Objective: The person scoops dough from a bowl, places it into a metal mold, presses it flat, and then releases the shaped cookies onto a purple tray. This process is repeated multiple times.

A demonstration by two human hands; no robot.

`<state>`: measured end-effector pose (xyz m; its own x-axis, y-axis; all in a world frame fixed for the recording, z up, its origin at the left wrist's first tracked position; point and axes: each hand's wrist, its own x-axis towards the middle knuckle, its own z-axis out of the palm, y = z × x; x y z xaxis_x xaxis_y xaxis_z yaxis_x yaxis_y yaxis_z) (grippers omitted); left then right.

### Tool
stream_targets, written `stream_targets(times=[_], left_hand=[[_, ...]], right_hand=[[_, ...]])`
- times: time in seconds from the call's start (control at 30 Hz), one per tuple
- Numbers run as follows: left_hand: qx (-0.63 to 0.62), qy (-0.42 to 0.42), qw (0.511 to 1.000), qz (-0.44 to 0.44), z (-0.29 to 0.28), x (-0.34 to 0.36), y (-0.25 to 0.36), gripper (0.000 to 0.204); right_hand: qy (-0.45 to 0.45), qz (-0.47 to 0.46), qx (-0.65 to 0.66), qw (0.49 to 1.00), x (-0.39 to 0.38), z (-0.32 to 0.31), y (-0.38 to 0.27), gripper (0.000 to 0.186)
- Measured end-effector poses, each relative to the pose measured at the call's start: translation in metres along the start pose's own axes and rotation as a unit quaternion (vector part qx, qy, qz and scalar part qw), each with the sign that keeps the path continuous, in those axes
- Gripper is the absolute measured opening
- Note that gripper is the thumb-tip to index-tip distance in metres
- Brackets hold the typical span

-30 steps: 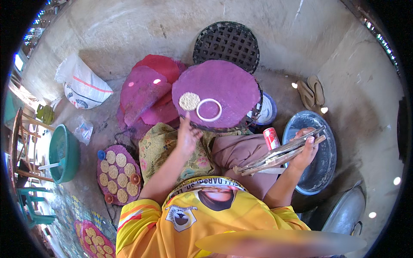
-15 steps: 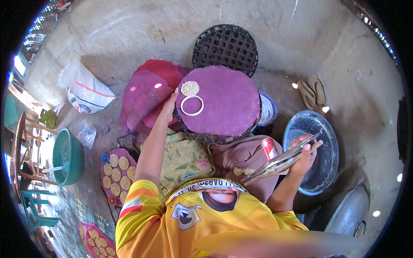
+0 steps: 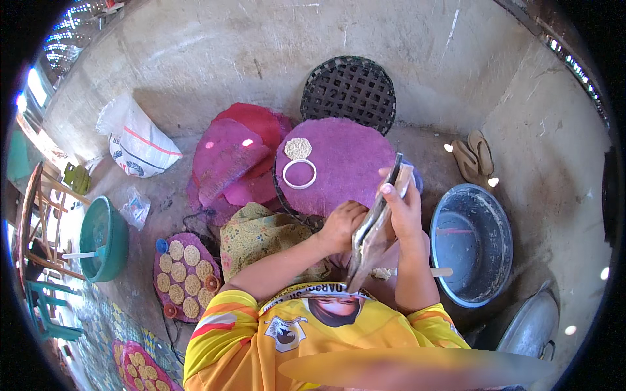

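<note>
Masking hands (image 3: 405, 212) partly: boards (image 3: 370, 240) | left grip unclear | bottom-left mat (image 3: 135, 346) cropped

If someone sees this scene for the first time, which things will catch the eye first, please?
Probably the round purple mat in front of the person, with a pale grainy disc and a white ring near its left edge. Next, the wooden boards held up in the right hand, with the left hand close beside them.
</note>
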<state>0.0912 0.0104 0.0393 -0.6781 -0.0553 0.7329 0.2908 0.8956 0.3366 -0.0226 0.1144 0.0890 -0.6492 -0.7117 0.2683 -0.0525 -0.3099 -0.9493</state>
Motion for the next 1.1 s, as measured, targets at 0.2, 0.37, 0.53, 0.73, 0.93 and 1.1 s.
stream_targets(times=[0.2, 0.37, 0.53, 0.73, 0.93, 1.1], left_hand=[[0.064, 0.299, 0.943, -0.129, -0.036, 0.033, -0.052, 0.029], [-0.012, 0.166, 0.962, -0.218, -0.068, 0.044, -0.070, 0.029], [-0.136, -0.101, 0.964, -0.205, -0.094, 0.030, -0.039, 0.040], [-0.432, -0.218, 0.799, -0.358, -0.101, 0.040, -0.023, 0.042], [-0.495, -0.393, 0.672, -0.386, -0.093, 0.044, -0.044, 0.040], [0.218, -0.268, 0.905, -0.248, -0.077, 0.035, -0.033, 0.025]], right_hand=[[0.025, 0.028, -0.207, 0.978, -0.025, 0.031, 0.010, 0.066], [-0.018, -0.020, -0.355, 0.935, -0.037, 0.042, 0.010, 0.060], [-0.036, -0.162, -0.479, 0.862, -0.014, -0.001, -0.008, 0.055], [-0.048, -0.136, -0.385, 0.911, -0.029, -0.003, -0.003, 0.056], [-0.029, -0.086, -0.278, 0.956, -0.038, -0.021, 0.018, 0.046], [0.101, -0.012, -0.169, 0.980, -0.039, -0.028, 0.041, 0.040]])
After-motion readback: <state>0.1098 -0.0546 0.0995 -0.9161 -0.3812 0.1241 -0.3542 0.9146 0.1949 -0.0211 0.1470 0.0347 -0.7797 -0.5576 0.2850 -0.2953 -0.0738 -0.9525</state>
